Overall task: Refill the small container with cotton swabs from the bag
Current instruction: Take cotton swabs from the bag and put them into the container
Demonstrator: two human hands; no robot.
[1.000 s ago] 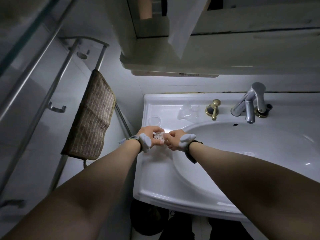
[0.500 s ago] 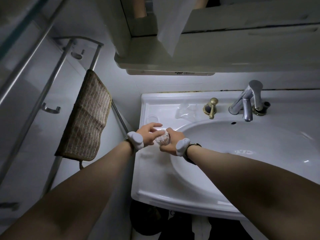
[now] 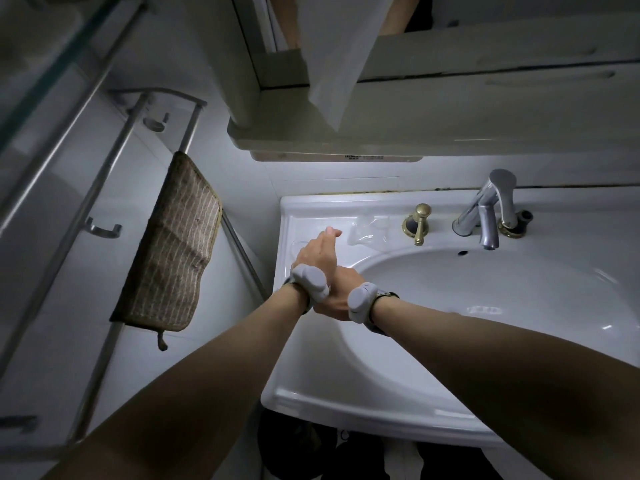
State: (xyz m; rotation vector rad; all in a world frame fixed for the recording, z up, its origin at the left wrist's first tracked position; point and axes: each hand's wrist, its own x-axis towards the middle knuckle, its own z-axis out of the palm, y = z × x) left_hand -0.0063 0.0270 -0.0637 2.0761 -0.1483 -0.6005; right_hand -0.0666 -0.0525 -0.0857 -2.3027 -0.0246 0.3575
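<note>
My left hand (image 3: pixel 318 252) stretches forward over the sink's left ledge (image 3: pixel 294 216), fingers extended and nothing visible in it. Its fingertips are close to a crumpled clear plastic bag (image 3: pixel 369 228) lying on the ledge. My right hand (image 3: pixel 341 294) is curled just below and behind my left wrist, at the basin's left rim. The small container of cotton swabs seen in it a moment ago is hidden by my left wrist. A faint clear round piece (image 3: pixel 300 242) lies on the ledge beside my left hand.
A brass knob (image 3: pixel 419 221) and a chrome tap (image 3: pixel 488 213) stand behind the white basin (image 3: pixel 485 306). A brown striped cloth (image 3: pixel 173 251) hangs on a metal rail to the left. A cabinet with a hanging white tissue (image 3: pixel 337 50) overhangs the sink.
My left hand let go of the swab container and reached forward across my right hand toward the ledge. The right hand kept the container, which is now covered.
</note>
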